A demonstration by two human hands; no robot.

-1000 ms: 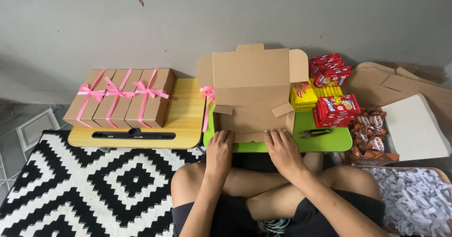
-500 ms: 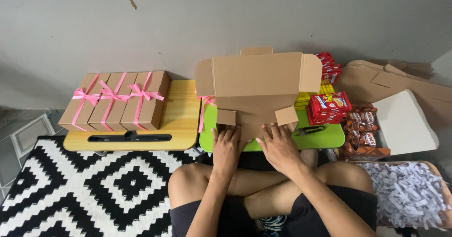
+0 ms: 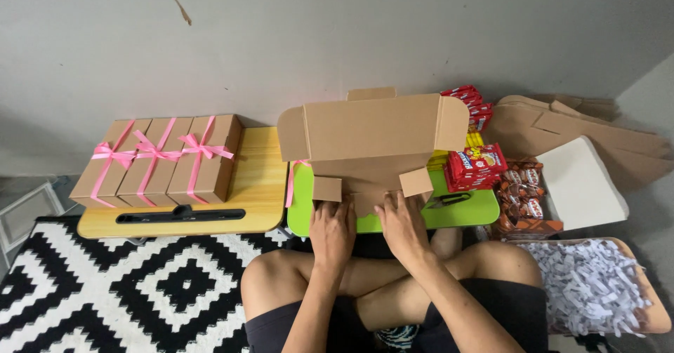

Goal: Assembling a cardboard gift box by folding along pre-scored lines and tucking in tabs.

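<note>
We are pressing both hands down on the near edge of a half-folded brown cardboard box (image 3: 375,142), which is sitting on a green lap tray (image 3: 463,212) right in front of our crossed legs. Our left hand (image 3: 332,230) is lying flat with the fingers together on the box's front panel, just below a small square flap that is sticking up. Our right hand (image 3: 402,227) is pressing beside it, almost touching it, with its fingertips under the second small flap (whether the fingers are curling around the cardboard edge we cannot tell). Neither hand is closing around anything; both are bearing on the cardboard with open palms. The box's lid is standing up beyond our fingers, its side wings spread outward.

Well away to the left of our left hand, three closed brown boxes tied with pink ribbons (image 3: 158,158) are sitting side by side on a yellow wooden tray (image 3: 260,198). Beyond our right hand, red snack packs (image 3: 477,165) are lying on the green tray, with brown wrapped sweets (image 3: 523,191) just past them. Further right, flat cardboard sheets (image 3: 583,132) are leaning near the wall, and a tray of shredded white paper (image 3: 590,286) is sitting beside our right knee. A black and white patterned rug (image 3: 119,290) is lying under us.
</note>
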